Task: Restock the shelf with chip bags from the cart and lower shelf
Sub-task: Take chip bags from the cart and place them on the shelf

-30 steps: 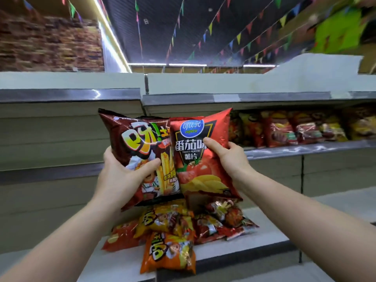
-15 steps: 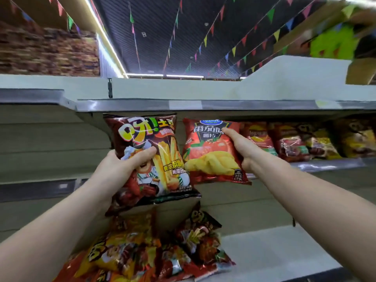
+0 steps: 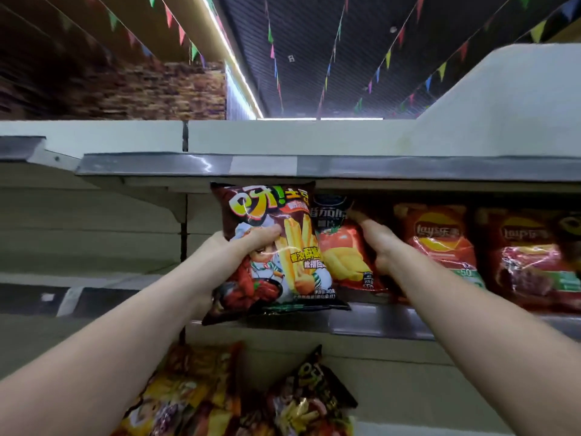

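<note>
Dark brown fries bag (image 3: 276, 247) dead centre of the frame, upright, gripped by the left hand (image 3: 248, 240), thumb across the front, the other fingers hidden behind it. Bottom edge hanging just over the front lip of the middle shelf (image 3: 377, 322). Right behind and beside it, a red tomato chip bag (image 3: 342, 256), already sitting on that shelf, held along its right edge by the right hand (image 3: 380, 243), fingers curled round the side. Further right on the same shelf, a red Lay's bag (image 3: 440, 243) and then another dark red Lay's bag (image 3: 528, 253), both standing upright. Top shelf edge (image 3: 314, 166) right above the bags. Down at the bottom centre, a messy pile of orange and dark snack bags (image 3: 239, 401) on the lower shelf. Coloured bunting (image 3: 386, 58) strung across the dark ceiling up top.
</note>
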Demonstrator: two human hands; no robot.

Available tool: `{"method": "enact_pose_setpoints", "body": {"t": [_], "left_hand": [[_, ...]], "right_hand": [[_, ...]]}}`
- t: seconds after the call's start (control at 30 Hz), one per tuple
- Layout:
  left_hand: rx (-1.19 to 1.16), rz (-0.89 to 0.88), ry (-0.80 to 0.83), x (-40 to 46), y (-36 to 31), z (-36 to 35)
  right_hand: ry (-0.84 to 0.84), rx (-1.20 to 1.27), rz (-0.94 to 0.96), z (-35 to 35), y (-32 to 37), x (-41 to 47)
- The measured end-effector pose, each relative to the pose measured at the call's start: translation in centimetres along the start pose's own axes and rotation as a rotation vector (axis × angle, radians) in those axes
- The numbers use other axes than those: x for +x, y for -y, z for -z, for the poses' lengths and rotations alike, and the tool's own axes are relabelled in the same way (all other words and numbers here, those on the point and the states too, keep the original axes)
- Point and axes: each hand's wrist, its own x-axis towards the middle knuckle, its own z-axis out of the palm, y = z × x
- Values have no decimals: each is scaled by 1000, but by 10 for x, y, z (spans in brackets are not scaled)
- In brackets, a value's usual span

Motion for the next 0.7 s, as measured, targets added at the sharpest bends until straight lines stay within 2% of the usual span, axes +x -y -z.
{"method": "enact_pose_setpoints", "body": {"t": [0.13,0.27,0.37,0.57,0.7], "left_hand": [[39,1,2,12,1,-6],[54,3,22,26,5,-8],[82,17,42,37,9,-10],[72,6,96,61,12,-23],[65,-4,110,76,10,-39]], "right_hand": [[10,16,59,-2,-6,21],[-56,-33,77,-2,-13,37],[-91,-43,83,-3,-13,34],[-179,-217,222,-6,-1,23],[-190,-258,214,0,13,5]]}}
